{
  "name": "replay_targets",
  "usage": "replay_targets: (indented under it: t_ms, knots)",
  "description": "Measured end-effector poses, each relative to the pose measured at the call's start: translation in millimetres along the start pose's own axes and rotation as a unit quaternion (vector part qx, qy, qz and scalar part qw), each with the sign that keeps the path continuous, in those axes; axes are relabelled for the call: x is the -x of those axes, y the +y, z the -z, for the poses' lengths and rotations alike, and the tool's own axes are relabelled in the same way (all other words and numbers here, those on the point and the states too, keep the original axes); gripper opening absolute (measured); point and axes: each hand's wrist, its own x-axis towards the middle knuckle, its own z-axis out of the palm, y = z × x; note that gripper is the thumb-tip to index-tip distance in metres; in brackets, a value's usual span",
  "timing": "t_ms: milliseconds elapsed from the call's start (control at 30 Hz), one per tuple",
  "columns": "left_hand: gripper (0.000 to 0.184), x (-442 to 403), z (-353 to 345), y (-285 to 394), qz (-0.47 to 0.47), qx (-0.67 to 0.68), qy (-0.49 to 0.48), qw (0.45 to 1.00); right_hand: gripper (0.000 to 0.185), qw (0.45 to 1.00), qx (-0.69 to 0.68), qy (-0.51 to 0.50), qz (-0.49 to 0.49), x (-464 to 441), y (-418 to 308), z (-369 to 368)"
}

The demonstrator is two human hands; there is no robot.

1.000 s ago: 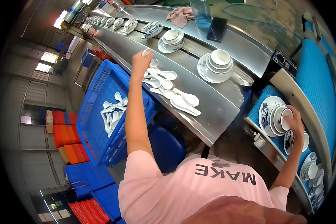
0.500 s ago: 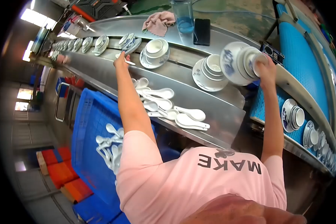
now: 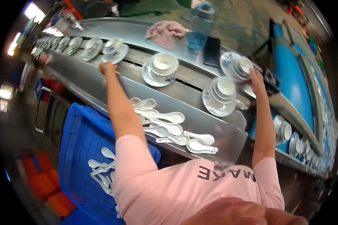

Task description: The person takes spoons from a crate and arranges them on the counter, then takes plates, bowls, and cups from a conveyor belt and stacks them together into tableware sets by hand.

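My left hand (image 3: 108,68) is closed at the near edge of a plate (image 3: 118,56) that carries bowls on the metal line. A thin white piece shows beside its fingers, the spoon (image 3: 118,73) seen more clearly earlier; most of it is hidden. At the right, my right hand (image 3: 256,79) grips a tableware stack (image 3: 237,67), tilted, with small bowls on a blue-patterned plate. Close to it stands another bowl-and-plate stack (image 3: 218,98). Between my hands sits a further stack (image 3: 159,69). Several white soup spoons (image 3: 169,127) lie on the near metal ledge.
A blue crate (image 3: 75,150) with spoons stands at the lower left. Beyond the line are a pink cloth (image 3: 167,33), a water bottle (image 3: 201,28) and a dark phone (image 3: 212,52). A blue conveyor belt (image 3: 294,71) runs at the right, more stacks (image 3: 283,131) beside it.
My left hand has shifted left along the line, and the plate by it lies flatter. My right hand has carried its stack farther from me and slightly left. The view has shifted too.
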Motion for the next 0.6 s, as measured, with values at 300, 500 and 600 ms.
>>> replay_targets:
  t_ms: [300, 500, 600]
  knots:
    - [0.023, -32, 72, 21, -0.099, 0.093, -0.097, 0.986, 0.028, 0.701, 0.59, 0.215, 0.337, 183, 0, 182]
    - [0.023, 196, 95, 83, -0.185, 0.093, -0.278, 0.938, 0.047, 0.711, 0.601, 0.201, 0.306, 203, 40, 203]
    - [0.019, 276, 102, 76, -0.193, 0.087, -0.303, 0.929, 0.049, 0.696, 0.6, 0.171, 0.355, 210, 35, 182]
